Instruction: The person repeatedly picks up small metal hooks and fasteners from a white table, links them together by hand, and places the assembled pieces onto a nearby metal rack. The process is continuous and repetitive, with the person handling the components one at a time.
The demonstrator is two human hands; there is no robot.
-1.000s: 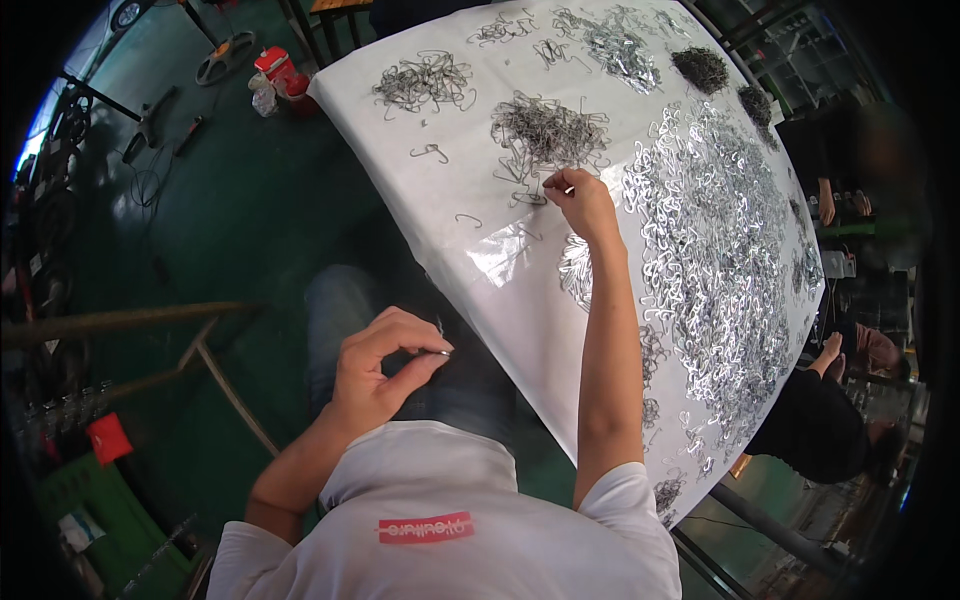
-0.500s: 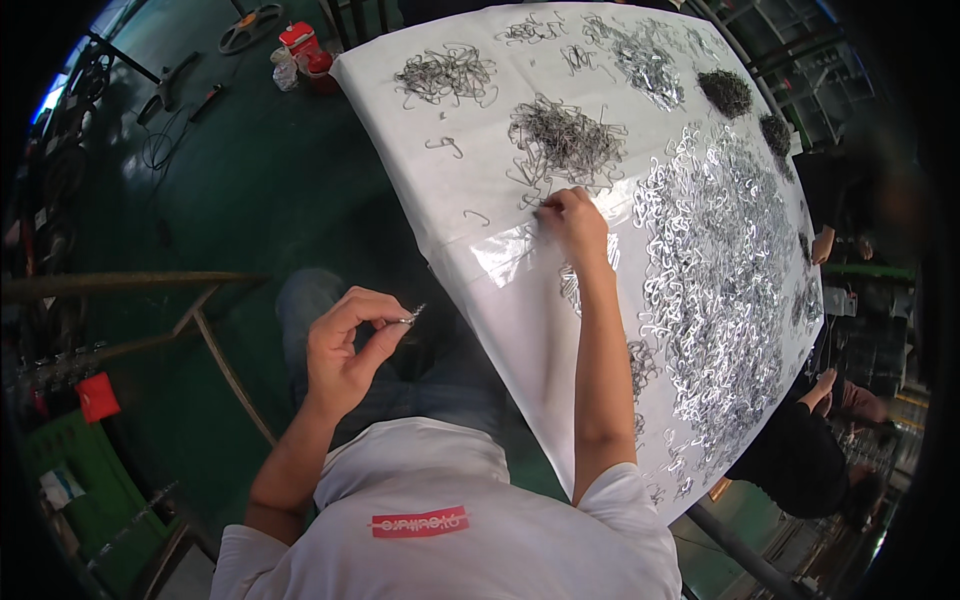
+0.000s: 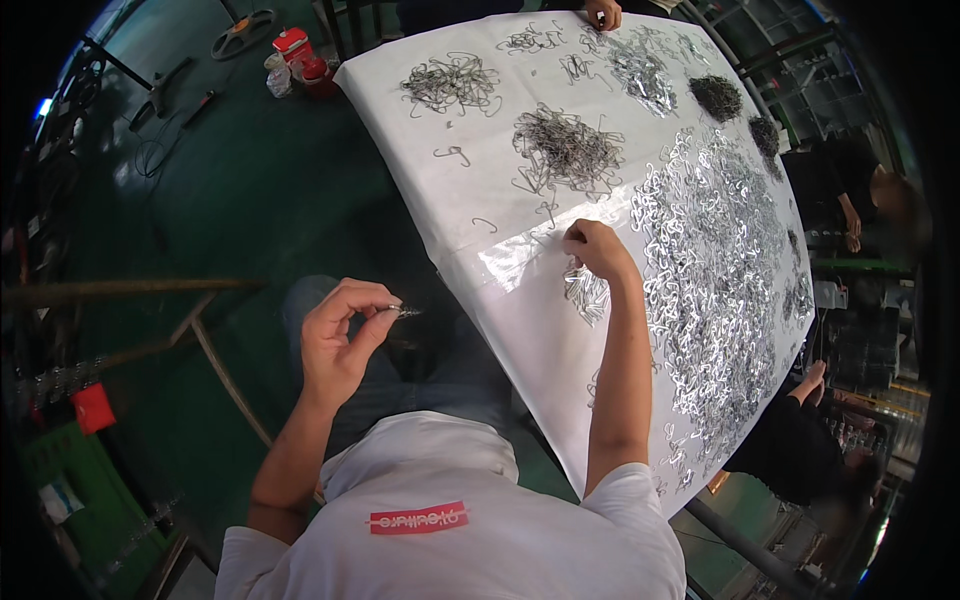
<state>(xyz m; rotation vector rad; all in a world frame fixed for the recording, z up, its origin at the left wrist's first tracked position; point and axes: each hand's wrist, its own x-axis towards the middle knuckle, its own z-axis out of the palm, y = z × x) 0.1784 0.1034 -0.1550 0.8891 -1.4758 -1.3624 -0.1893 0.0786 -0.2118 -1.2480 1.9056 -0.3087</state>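
Observation:
My left hand (image 3: 340,340) is raised off the table's left side, thumb and fingers pinched on a few small metal hooks (image 3: 407,312) whose tips stick out. Over the white-covered table (image 3: 535,335), my right hand (image 3: 600,248) has its fingers pressed together; whatever they hold, if anything, is hidden. Just below its fingertips lies a small heap of shiny S-shaped hooks (image 3: 588,298). Farther off is a heap of greyish wire hooks (image 3: 567,150), with a single hook (image 3: 484,224) lying loose to its left. To the right spreads a large mass of shiny hooks (image 3: 715,290).
More wire hooks (image 3: 452,84) form a heap at the far left, and two dark clumps (image 3: 716,98) lie at the far right. A co-worker's hand (image 3: 603,14) is at the far edge; other people sit along the right. A metal rail (image 3: 130,287) stands at my left.
My right hand has drawn back from the greyish heap toward the small shiny heap. My left hand has shifted slightly left, still pinching. A co-worker's hand has appeared at the far edge.

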